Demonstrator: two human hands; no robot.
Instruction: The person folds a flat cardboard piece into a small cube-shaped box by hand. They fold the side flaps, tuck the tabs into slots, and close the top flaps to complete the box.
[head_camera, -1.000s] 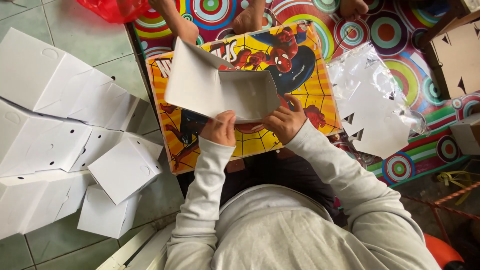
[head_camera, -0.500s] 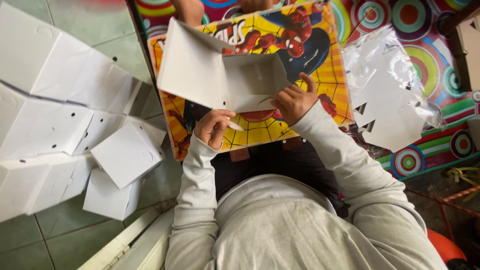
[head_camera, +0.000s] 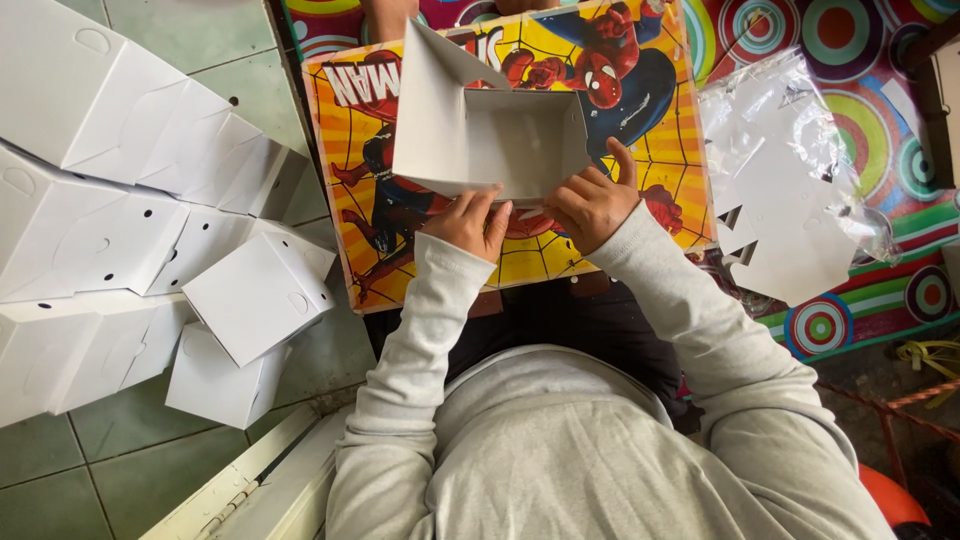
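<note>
Both hands, left hand (head_camera: 468, 222) and right hand (head_camera: 590, 200), pinch a half-folded white box (head_camera: 480, 135); an uneven grip could crease its flaps.

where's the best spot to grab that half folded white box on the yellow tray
Take the white box by its near bottom edge, coming from the person's side. That edge faces the body, where the left hand and right hand already pinch it; the far flap stands up loose and the top is open.
</note>
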